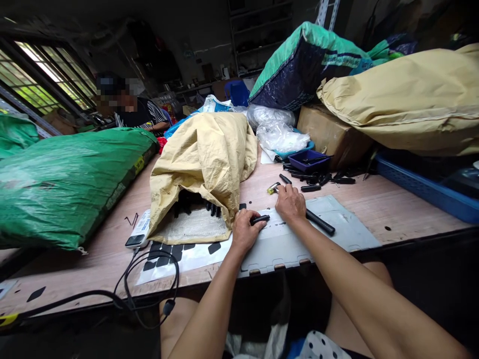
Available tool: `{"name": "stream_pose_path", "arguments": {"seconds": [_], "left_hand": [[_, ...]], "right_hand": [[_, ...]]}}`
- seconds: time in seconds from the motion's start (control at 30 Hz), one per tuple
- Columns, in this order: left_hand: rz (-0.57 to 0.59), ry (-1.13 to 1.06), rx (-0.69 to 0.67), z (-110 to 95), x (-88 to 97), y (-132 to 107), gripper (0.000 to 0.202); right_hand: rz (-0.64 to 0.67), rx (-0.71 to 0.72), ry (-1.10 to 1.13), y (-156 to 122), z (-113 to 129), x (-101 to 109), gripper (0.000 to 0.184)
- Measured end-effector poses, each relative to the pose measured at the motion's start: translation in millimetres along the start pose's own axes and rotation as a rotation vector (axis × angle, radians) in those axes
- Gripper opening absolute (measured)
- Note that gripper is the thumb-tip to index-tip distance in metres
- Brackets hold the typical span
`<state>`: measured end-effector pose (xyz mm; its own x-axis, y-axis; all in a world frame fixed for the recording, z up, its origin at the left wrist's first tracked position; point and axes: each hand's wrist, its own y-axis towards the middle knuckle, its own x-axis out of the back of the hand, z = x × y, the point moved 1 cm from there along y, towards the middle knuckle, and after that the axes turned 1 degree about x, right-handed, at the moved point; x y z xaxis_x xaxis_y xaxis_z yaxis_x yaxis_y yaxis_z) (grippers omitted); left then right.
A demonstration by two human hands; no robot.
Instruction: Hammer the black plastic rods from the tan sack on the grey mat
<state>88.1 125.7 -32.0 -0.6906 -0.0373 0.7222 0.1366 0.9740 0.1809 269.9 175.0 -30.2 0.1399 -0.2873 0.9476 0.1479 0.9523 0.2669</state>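
My left hand (247, 230) is closed round a slim black piece (261, 219), holding it low over the grey board (337, 214); whether it is a knife handle or something similar I cannot make out. To the right, my right hand (291, 202) grips a small hammer (321, 222). Its yellow-and-metal head sticks out past the fingers, and its black handle runs back under the wrist. Beyond the hands lie several similar black pieces (310, 188). Close by on the left, a beige sack (209, 154) lies with its mouth towards me, dark pieces inside.
A green sack (67, 184) fills the left side. Black cables (127, 294) and a white device (138, 232) lie near the front edge. At right are a cardboard box (329, 134), a blue basket (430, 189) and a purple tray (309, 160). Another person (138, 112) sits at the back left.
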Motion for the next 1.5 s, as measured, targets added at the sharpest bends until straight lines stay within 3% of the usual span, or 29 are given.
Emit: {"name": "stream_pose_path", "arguments": {"seconds": [0.13, 0.27, 0.37, 0.57, 0.87, 1.07, 1.2, 1.37, 1.5], "left_hand": [[0.015, -0.050, 0.016, 0.3, 1.0, 1.3, 0.015], [0.023, -0.086, 0.033, -0.6, 1.5, 2.1, 0.016], [0.028, -0.106, 0.039, -0.8, 2.1, 2.0, 0.016], [0.040, -0.115, 0.041, 0.0, 3.1, 3.2, 0.016], [0.046, -0.099, 0.032, 0.6, 1.8, 3.4, 0.009], [0.036, -0.122, 0.044, -0.1, 1.2, 2.3, 0.014], [0.016, -0.131, 0.045, 1.8, -0.4, 1.4, 0.016], [0.019, -0.094, 0.026, 2.7, -0.7, 0.9, 0.014], [0.018, -0.080, 0.009, 2.2, -0.7, 1.2, 0.015]], "right_hand": [[0.050, -0.056, 0.136, 6.6, -5.9, 9.1, 0.038], [-0.085, -0.045, 0.375, 0.8, -14.0, 31.9, 0.037], [-0.138, 0.084, 0.627, -21.1, -13.6, 49.0, 0.036], [0.009, 0.247, 0.841, -70.4, 4.8, 60.0, 0.033], [0.010, 0.266, 0.628, -94.1, 16.4, 45.9, 0.034], [-0.051, 0.229, 0.630, -94.7, 7.7, 51.1, 0.034], [-0.011, 0.187, 0.594, -97.7, -0.4, 50.0, 0.034], [-0.050, 0.137, 0.535, -68.8, -7.3, 50.6, 0.034], [-0.025, 0.025, 0.317, -29.0, -10.8, 38.4, 0.035]]}}
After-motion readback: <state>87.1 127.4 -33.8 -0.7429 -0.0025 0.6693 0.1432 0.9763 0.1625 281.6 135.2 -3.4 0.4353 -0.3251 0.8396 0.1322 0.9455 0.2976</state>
